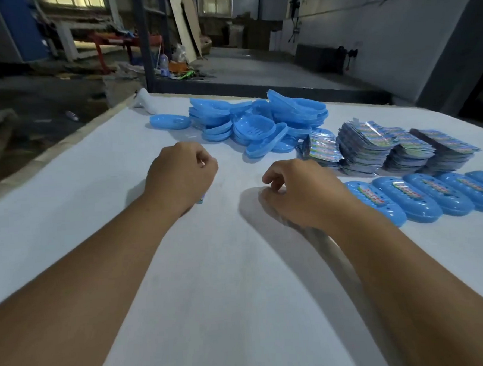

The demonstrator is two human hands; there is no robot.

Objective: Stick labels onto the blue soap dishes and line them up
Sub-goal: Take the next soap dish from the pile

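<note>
Head view, both hands over the middle of the white worktop [65, 193]. Left hand [182, 175] is curled into a fist; a sliver of printed colour shows under its heel, so I judge it holds a label [201, 199], though I cannot see the grip itself. Right hand [300, 193] has its fingers curled down, pinching at something pale and clear beneath it, probably a backing film; blurred, cannot confirm. Unlabelled blue soap dishes [256, 125] lie heaped toward the far edge, one loose dish [170, 121] beside the heap on its left. Label stacks [388, 145] sit toward the right edge, just nearer than the heap. Finished row of labelled dishes [422, 197] runs along the right side, lids touching or nearly so. Step in hand, as I read it: freeing a label before the next dish. To do it well I would peel fully, keep the adhesive face off the cloth, centre the label along the lid's long axis as on the row, press from the middle outward, then set the dish at the row's near-left end, parallel to its neighbours.
</note>
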